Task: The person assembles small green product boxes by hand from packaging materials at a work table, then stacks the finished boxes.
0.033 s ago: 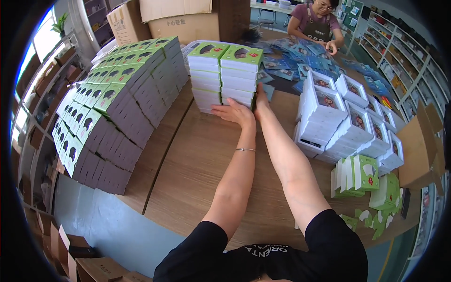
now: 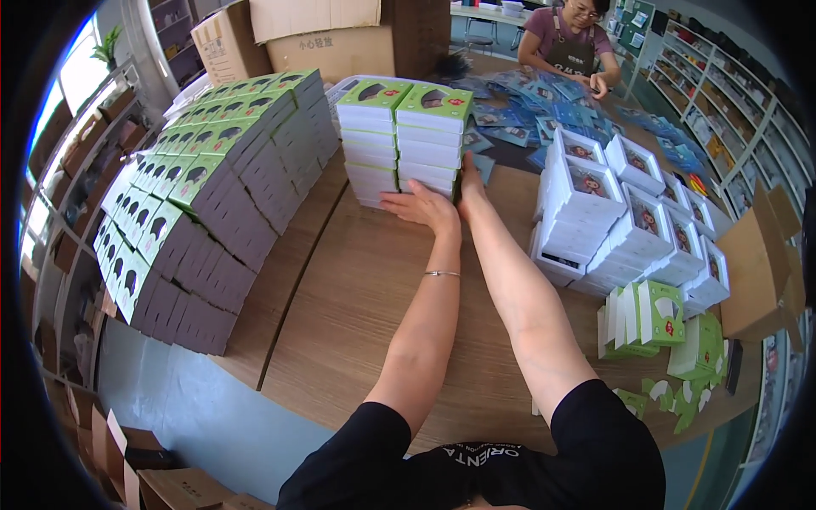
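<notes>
Two columns of green-and-white boxes stand side by side on the table, each box with a dark cut-out window in its green top. My left hand presses flat against the lower front of the right column, fingers stretched toward the left column. On that column's right side lies my right hand, its fingers extended up along the boxes and partly hidden. A large block of similar green-topped boxes is piled to the left, with a narrowing gap between it and the columns.
White trays with pictured items are stacked at the right. Nearer are green box sleeves and an open carton. Blue packets cover the far table, where a person works. Large cardboard boxes stand behind.
The two columns have shifted very slightly to the left, with both my hands still against them.
</notes>
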{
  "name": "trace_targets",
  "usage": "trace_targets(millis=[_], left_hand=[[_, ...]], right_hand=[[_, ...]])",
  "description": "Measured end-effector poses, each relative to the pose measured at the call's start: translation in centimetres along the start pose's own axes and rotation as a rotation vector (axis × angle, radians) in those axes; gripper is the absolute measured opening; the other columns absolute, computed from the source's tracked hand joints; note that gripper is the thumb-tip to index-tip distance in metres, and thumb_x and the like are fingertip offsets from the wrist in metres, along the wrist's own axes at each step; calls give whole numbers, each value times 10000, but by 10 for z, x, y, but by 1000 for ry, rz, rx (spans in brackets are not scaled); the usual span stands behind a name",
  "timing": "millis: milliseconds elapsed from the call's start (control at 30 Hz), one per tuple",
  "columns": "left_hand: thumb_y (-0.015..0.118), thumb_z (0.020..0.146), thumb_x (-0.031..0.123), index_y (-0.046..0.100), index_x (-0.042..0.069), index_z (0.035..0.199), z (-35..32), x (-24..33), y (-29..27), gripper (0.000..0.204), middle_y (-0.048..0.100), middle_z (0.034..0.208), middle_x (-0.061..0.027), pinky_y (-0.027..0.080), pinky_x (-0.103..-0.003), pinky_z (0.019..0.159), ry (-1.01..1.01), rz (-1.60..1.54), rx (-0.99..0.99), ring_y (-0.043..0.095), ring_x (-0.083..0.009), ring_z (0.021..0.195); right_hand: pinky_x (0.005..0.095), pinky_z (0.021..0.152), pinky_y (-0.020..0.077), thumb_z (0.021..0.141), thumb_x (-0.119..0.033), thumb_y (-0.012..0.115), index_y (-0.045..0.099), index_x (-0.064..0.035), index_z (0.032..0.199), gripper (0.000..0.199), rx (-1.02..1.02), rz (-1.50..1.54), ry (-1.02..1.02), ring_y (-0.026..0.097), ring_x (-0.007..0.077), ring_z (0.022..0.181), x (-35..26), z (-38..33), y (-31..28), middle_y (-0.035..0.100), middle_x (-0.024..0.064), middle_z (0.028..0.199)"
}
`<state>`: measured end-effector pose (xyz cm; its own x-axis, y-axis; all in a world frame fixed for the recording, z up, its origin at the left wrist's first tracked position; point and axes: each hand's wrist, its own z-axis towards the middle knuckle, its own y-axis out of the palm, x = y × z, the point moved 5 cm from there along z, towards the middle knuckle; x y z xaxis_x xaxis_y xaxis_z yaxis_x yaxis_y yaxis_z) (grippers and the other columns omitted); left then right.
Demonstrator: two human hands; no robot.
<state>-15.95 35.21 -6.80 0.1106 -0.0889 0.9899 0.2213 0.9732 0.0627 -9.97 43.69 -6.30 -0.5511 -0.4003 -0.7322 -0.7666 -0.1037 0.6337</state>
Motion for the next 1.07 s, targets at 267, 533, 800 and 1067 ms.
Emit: trace_targets(millis=[267, 533, 800, 1067], left_hand=[[279, 989, 483, -43, -45, 1457, -3, 71, -9, 775, -68, 1518, -274, -18, -501, 1132, 559, -100, -179, -81, -380, 1421], [255, 998, 461, 12, -30, 1469, -17, 83, 12, 722, -58, 1507, -311, -30, -502, 1124, 671, -99, -249, -69, -417, 1414], [365, 963, 493, 57, -22, 1470, -24, 101, -32, 786, -6, 1502, -318, 54, -535, 1114, 662, -123, -97, 25, -449, 1400], [583, 924, 200, 241, 39, 1434, -107, 163, -28, 635, 326, 1403, -182, 216, -393, 1109, 519, -548, -785, 320, -278, 1315]], right_hand=[[374, 1076, 272, 937, -653, 229, 334, -109, 1433, 744, -164, -122, -282, 357, 214, 1288, -49, -54, 60, 370, 98, 1437], [308, 989, 344, 986, -549, 265, 418, -29, 1338, 647, -471, -124, -571, 430, 175, 1162, -46, 17, 42, 476, 88, 1301], [346, 942, 397, 945, -615, 320, 407, 12, 1366, 760, 83, -103, -104, 485, 231, 1174, -21, -79, 15, 476, 140, 1340], [324, 886, 393, 796, -185, 546, 695, -63, 881, 211, -79, -587, -128, 579, 215, 964, 12, -222, -75, 671, 129, 943]])
